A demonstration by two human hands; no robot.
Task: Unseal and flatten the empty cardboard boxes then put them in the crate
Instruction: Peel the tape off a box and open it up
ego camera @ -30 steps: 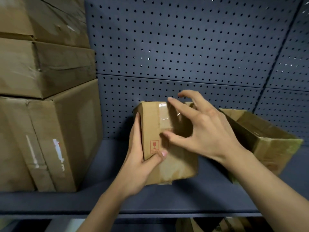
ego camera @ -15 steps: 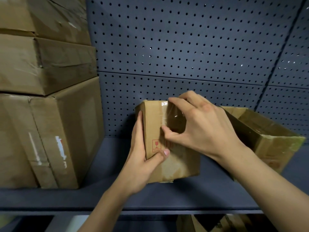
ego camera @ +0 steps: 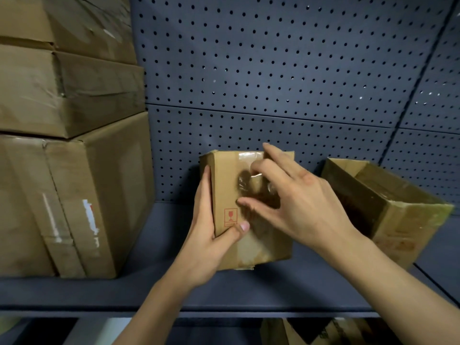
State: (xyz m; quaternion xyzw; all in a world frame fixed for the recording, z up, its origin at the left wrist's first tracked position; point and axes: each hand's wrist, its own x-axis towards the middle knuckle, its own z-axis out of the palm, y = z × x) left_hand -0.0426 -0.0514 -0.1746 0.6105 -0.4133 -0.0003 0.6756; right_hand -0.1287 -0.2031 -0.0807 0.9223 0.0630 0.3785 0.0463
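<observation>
Shelf (ego camera: pixel 149 290) centre: the taped box (ego camera: pixel 224 190) stands upright, the left hand (ego camera: pixel 211 240) gripping its left edge as before. The right hand (ego camera: pixel 298 202) has spread from its pinch, fingertips (ego camera: pixel 253 167) clawing the tape (ego camera: pixel 245 155); grasp unconfirmed. Unsealing has only begun.

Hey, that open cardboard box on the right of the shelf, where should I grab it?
Probably pinch the open box by the top rim of its left wall, coming from above left, fingers inside. Its top stands open, so that edge is bare, and it is the side nearest the right hand.
</observation>
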